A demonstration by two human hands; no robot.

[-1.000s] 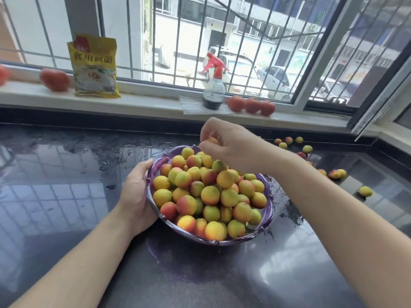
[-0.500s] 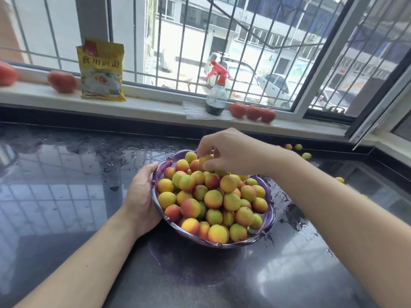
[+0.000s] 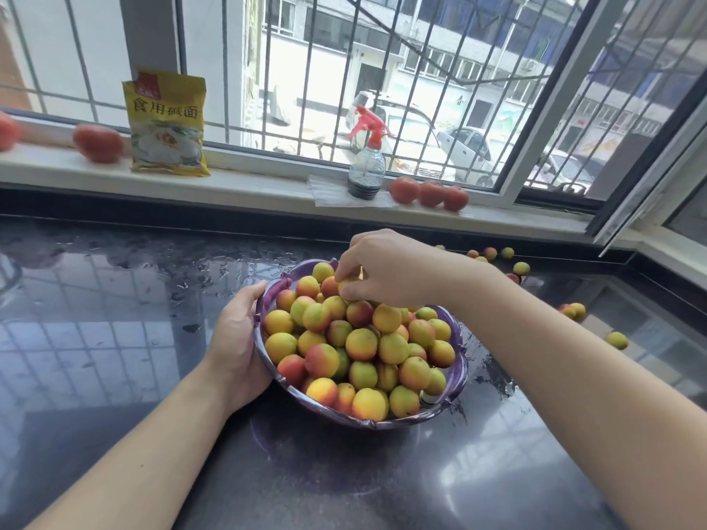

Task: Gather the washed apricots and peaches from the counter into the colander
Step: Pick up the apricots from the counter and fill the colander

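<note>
Right hand [image 3: 386,267] pinches apricot [image 3: 349,288] over colander [image 3: 457,371] — left hand [image 3: 237,338] grips rim.

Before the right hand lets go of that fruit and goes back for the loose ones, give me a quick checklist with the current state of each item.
1. Left hand steadies the colander at its left rim: ok.
2. Right hand pinches one fruit over the far side of the pile: ok.
3. Room for the fruit: not ok, the pile is heaped above the rim, so it may roll off.
4. Loose fruit left on the counter to the right: not ok, several remain.
5. Counter dry: not ok, water beads around the colander.
6. Colander sits flat: cannot tell.
</note>
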